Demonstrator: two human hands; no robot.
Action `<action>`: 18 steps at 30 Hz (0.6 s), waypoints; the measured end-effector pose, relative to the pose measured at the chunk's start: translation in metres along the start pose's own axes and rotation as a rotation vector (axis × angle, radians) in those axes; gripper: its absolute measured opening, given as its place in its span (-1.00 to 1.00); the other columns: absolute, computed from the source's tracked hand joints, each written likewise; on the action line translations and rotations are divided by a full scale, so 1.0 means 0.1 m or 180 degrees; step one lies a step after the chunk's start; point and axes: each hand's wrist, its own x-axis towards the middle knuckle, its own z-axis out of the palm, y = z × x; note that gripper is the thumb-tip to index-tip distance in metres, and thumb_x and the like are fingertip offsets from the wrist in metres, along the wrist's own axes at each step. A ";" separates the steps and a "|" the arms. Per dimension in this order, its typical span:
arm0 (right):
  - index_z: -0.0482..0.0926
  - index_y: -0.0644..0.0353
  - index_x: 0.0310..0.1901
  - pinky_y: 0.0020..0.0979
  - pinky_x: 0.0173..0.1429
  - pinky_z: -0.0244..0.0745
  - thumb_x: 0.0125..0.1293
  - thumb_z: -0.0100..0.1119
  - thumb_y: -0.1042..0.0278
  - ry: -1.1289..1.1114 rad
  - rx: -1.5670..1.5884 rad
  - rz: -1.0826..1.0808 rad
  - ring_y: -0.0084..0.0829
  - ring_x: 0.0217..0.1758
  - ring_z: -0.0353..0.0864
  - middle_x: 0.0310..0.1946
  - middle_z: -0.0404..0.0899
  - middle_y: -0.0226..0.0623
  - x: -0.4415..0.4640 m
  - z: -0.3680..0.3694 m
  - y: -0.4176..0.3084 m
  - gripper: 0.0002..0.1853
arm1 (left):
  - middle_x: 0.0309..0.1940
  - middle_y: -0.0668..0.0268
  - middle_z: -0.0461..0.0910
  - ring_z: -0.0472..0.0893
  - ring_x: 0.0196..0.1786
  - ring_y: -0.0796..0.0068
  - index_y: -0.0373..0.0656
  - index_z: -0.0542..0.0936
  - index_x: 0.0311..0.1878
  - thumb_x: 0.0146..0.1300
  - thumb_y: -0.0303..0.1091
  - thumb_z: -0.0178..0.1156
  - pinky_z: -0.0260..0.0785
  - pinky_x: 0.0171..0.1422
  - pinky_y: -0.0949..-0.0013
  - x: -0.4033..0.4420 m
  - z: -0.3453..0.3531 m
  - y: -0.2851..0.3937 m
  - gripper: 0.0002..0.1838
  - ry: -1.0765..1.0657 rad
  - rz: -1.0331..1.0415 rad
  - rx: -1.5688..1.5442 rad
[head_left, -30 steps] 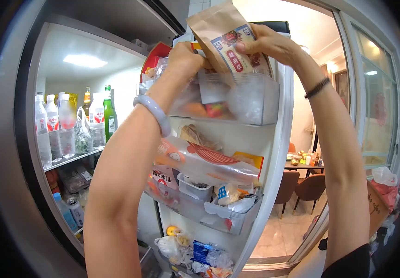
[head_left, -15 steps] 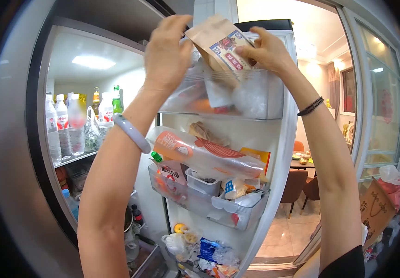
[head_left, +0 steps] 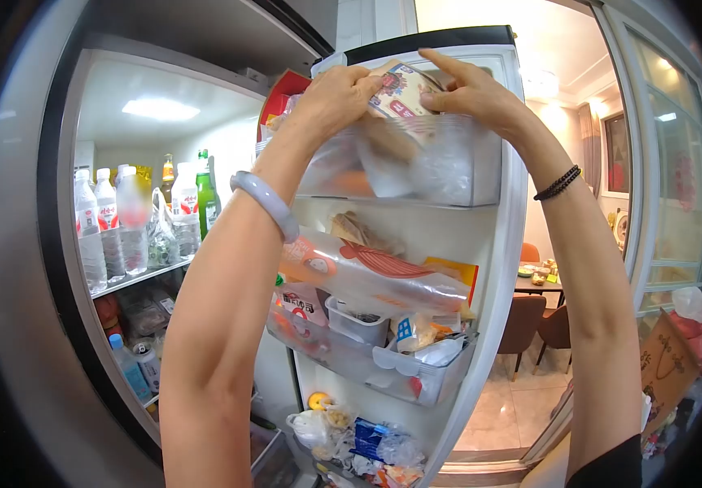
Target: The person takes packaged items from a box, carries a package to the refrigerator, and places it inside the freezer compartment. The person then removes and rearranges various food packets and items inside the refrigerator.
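Observation:
A brown paper packet with a printed label [head_left: 401, 93] sits tilted in the upper clear door bin [head_left: 481, 175] of the open fridge. My left hand [head_left: 339, 102], a pale bangle on its wrist, is closed on the packet's left edge. At the packet's right side is my right hand [head_left: 473, 93], its index finger stretched out and its thumb against the label. Blurry plastic bags show through the bin wall beneath the packet. A red packet [head_left: 284, 91] stands at the bin's left end.
Bottles [head_left: 133, 220] stand on the lit fridge shelf at left. A long plastic package [head_left: 375, 272] lies over the middle door bin [head_left: 351, 358]. Bagged items [head_left: 367, 439] fill the lower bin. Right of the door are chairs [head_left: 523, 325], a table and a cardboard box [head_left: 664, 370].
The packet has gone down into the bin and its top is no longer upright. My left hand came off it, rose, then moved back down onto its left edge.

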 end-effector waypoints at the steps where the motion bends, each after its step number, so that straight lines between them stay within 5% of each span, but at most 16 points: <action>1: 0.43 0.12 0.21 -0.58 -0.15 0.34 0.25 0.19 0.11 0.0014 0.0011 -0.0006 -0.59 -0.28 0.44 -0.28 0.55 -0.40 0.03 -0.02 -0.06 -0.48 | -0.25 -0.03 0.61 0.56 -0.12 0.01 -0.28 0.60 -0.14 0.24 -0.07 -0.04 0.34 0.04 0.12 0.01 0.00 -0.03 -0.55 -0.0028 0.0033 -0.0074; 3: 0.39 0.20 0.23 -0.56 -0.16 0.36 0.28 0.14 0.23 -0.0784 0.0372 0.0525 -0.57 -0.29 0.44 -0.26 0.58 -0.32 0.13 -0.06 -0.18 -0.50 | -0.25 -0.04 0.61 0.56 -0.12 0.01 -0.30 0.61 -0.18 0.24 -0.09 -0.04 0.34 0.02 0.12 0.01 -0.04 0.01 -0.56 -0.0059 0.0056 -0.0154; 5: 0.41 0.13 0.22 -0.55 -0.24 0.33 0.32 0.09 0.19 -0.0937 0.0194 0.0431 -0.60 -0.35 0.37 -0.33 0.54 -0.39 0.17 0.02 -0.10 -0.54 | -0.38 0.25 0.60 0.50 -0.32 0.48 -0.36 0.59 -0.13 0.31 -0.17 0.01 0.34 -0.14 0.39 0.04 -0.08 0.04 -0.61 -0.0423 -0.0097 0.0125; 6: 0.42 0.13 0.21 -0.55 -0.23 0.34 0.32 0.09 0.20 -0.1010 0.0103 0.0437 -0.60 -0.35 0.38 -0.33 0.54 -0.40 0.18 0.03 -0.09 -0.55 | -0.38 0.25 0.60 0.50 -0.32 0.48 -0.36 0.59 -0.13 0.31 -0.17 0.01 0.34 -0.14 0.39 0.01 -0.06 0.04 -0.61 -0.0426 -0.0101 0.0116; 8: 0.44 0.13 0.20 -0.56 -0.22 0.35 0.32 0.09 0.20 -0.1092 0.0005 0.0461 -0.60 -0.35 0.39 -0.33 0.55 -0.42 0.18 0.05 -0.02 -0.56 | -0.24 -0.09 0.59 0.56 -0.10 -0.02 -0.31 0.60 -0.16 0.27 -0.11 -0.06 0.34 0.03 0.14 -0.10 0.00 0.00 -0.57 -0.0310 -0.0263 -0.0357; 10: 0.49 0.16 0.15 -0.55 -0.20 0.37 0.32 0.09 0.19 -0.1064 0.0236 0.0076 -0.62 -0.35 0.40 -0.35 0.55 -0.43 0.16 0.08 0.08 -0.59 | -0.22 -0.09 0.59 0.55 -0.09 -0.02 -0.31 0.60 -0.16 0.27 -0.10 -0.07 0.34 0.03 0.13 0.00 0.02 -0.06 -0.56 -0.0366 -0.0179 -0.0074; 13: 0.54 0.18 0.09 -0.55 -0.18 0.39 0.31 0.10 0.19 -0.0786 0.0264 0.0461 -0.63 -0.34 0.41 -0.34 0.55 -0.42 0.10 -0.01 0.03 -0.62 | -0.16 -0.05 0.59 0.55 -0.05 0.00 -0.28 0.59 -0.14 0.28 -0.06 -0.07 0.34 0.06 0.10 -0.07 -0.03 -0.06 -0.54 -0.0305 -0.0117 0.0559; 15: 0.58 0.18 0.04 -0.55 -0.18 0.39 0.30 0.10 0.16 -0.0602 0.0155 0.0438 -0.62 -0.35 0.42 -0.37 0.55 -0.40 0.05 -0.04 -0.06 -0.64 | -0.31 0.21 0.58 0.49 -0.29 0.44 -0.29 0.59 -0.11 0.29 -0.13 -0.01 0.33 -0.14 0.36 -0.08 -0.08 -0.11 -0.61 -0.0350 -0.0046 0.0424; 16: 0.59 0.18 0.03 -0.54 -0.18 0.39 0.29 0.10 0.12 -0.0516 0.0031 0.0305 -0.59 -0.35 0.43 -0.38 0.56 -0.37 0.04 -0.03 -0.10 -0.62 | -0.31 0.21 0.58 0.49 -0.29 0.44 -0.29 0.59 -0.11 0.29 -0.13 -0.01 0.33 -0.14 0.36 -0.08 -0.08 -0.13 -0.61 -0.0344 -0.0061 0.0422; 18: 0.59 0.19 0.02 -0.52 -0.18 0.39 0.29 0.10 0.08 -0.0433 -0.0088 0.0164 -0.56 -0.35 0.44 -0.38 0.58 -0.34 0.02 0.02 -0.12 -0.60 | -0.15 0.00 0.59 0.56 -0.05 0.05 -0.19 0.61 -0.17 0.24 -0.11 -0.08 0.34 0.08 0.12 -0.10 -0.09 -0.12 -0.61 0.0036 0.0156 0.0641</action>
